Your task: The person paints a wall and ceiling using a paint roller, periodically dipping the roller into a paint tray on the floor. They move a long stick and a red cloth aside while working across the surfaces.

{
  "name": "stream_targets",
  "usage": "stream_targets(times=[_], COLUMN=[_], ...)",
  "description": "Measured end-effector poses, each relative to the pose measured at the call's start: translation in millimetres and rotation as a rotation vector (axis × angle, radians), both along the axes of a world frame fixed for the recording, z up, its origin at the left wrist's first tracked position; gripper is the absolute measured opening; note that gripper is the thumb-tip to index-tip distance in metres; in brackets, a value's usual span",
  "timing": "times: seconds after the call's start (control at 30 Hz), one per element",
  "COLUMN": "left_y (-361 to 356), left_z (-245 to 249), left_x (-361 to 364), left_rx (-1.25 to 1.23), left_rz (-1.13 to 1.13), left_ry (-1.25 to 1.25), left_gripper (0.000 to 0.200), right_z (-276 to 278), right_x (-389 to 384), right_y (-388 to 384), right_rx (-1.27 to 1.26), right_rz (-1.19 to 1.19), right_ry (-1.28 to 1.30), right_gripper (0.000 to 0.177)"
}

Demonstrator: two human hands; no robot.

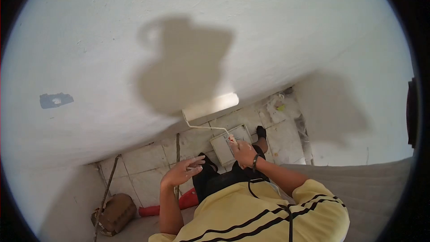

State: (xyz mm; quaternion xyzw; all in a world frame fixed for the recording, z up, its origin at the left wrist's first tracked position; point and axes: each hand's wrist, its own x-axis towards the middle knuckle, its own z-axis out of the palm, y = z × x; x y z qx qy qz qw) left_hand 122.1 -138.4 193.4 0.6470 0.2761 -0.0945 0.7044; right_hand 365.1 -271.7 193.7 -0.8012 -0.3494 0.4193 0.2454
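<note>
Watching this one through the head camera, and the star is a paint roller [212, 106]. It has a long whitish sleeve, the left part in shade and the right end catching bright light, on a thin pale wire frame that bends down to a short handle. The handle looks smeared with something white. The roller is right up by the wall [286, 22], but I can't tell if it's actually touching.

My right grip [244, 153] is wrapped round the handle, fingers curled, with a dark bracelet [255, 163] on the wrist. My left grip [182, 171] is loosely open, fingers spread, nothing in it, hanging above the floor near the person's knee.

The wall is white and a bit bumpy, with a big soft shadow across the middle and a grey patch [56, 100] on the left. Down below is a floor [148, 159] of pale, grubby tiles with dark joints. A whitish tray [219, 144] sits there by the feet, partly behind the right grip. There's litter [277, 108] in the far corner, and over on the left a brown bag [118, 214] beside a long stick [109, 183].
</note>
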Motion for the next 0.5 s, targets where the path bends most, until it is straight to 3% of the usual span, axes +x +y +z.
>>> stream_targets(times=[0.03,0.17,0.23,0.3,0.47,0.5], left_y=[-2,-11,-17,-29,-96,-116], left_z=[-1,-18,-31,-50,-144,-166], left_x=[0,-6,-7,-9,10,20], left_rx=[-0.003,0.002,0.025,0.000,-0.208,-0.278], left_rz=[0.027,0.175,0.190,0.284,0.603,0.752], left_ry=[0.010,0.013,0.065,0.066,0.089,0.085], left_gripper=[0.049,0.046,0.046,0.046,0.051,0.052], right_z=[-3,-74,-91,-131,-197,-214], right_x=[3,11,15,15,22,25], right_y=[9,42,63,77,115,119], right_rx=[-0.135,-0.210,-0.384,-0.379,-0.544,-0.544], right_rz=[-0.003,0.080,-0.114,-0.091,-0.058,-0.068], right_ry=[0.166,0.006,0.350,0.348,0.439,0.516], right_gripper=[0.049,0.051,0.049,0.046,0.036,0.034])
